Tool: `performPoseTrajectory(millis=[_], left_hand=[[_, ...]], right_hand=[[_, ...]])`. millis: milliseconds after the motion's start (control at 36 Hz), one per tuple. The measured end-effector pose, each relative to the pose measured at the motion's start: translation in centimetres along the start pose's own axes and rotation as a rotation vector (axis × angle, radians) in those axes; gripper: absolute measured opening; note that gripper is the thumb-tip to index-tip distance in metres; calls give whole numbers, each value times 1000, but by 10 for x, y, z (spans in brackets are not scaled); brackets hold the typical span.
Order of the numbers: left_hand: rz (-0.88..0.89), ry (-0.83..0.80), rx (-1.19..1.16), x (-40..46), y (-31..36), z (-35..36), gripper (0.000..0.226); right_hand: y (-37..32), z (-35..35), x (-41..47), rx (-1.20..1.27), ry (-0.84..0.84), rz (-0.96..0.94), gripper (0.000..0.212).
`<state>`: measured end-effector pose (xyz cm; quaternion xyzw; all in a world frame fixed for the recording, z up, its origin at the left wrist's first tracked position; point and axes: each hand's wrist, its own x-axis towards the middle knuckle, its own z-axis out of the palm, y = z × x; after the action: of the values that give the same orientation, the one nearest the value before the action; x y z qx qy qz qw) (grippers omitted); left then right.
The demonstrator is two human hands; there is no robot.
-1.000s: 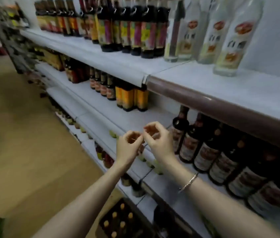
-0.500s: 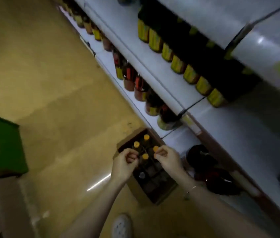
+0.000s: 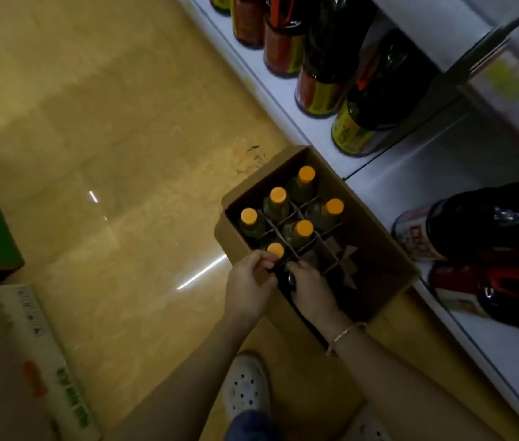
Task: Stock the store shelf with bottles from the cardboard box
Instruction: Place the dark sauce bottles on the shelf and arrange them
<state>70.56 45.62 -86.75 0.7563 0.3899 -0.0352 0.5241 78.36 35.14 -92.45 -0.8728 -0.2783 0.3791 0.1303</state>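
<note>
From the head view I see both forearms reaching down and forward into the cardboard box [image 3: 312, 249]. My left hand [image 3: 248, 289] curls its fingers round the neck of the nearest orange-capped bottle [image 3: 275, 249]; my right hand [image 3: 310, 289] grips a dark bottle [image 3: 290, 279] just beside it, a thin bracelet [image 3: 345, 334] on that wrist. Five more round orange caps stand between corrugated dividers. The box sits on the glossy tan floor [image 3: 108, 154], touching the white bottom shelf [image 3: 395, 183], where dark glass bottles [image 3: 376, 100] stand.
</note>
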Motion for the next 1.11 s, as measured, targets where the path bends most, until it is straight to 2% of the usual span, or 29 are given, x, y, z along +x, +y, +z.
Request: performPoseTrajectory(millis=[139, 306, 444, 583, 778, 889, 944, 1028, 1111], left_hand=[[29, -35, 43, 1, -1, 3, 34], [108, -89, 157, -13, 12, 0, 39], [130, -217, 171, -31, 44, -2, 53], [155, -254, 86, -43, 89, -4, 78], [188, -199, 42, -60, 167, -40, 71], [179, -182, 61, -69, 201, -63, 72], [213, -152, 56, -81, 234, -85, 64], [208, -128, -30, -96, 284, -119, 50], [225, -82, -108, -111, 331, -152, 39]], right_hand=[[4, -7, 0, -46, 15, -39, 30], [-4, -54, -33, 110, 107, -90, 18], [-21, -115, -68, 288, 187, -139, 17], [-48, -185, -100, 447, 276, -232, 12], [-86, -269, -145, 600, 404, -250, 21], [-104, -296, -158, 678, 403, -235, 29], [-121, -321, -176, 692, 400, -250, 33], [-145, -354, -202, 677, 334, -261, 47], [-164, -385, -229, 646, 261, -245, 69]])
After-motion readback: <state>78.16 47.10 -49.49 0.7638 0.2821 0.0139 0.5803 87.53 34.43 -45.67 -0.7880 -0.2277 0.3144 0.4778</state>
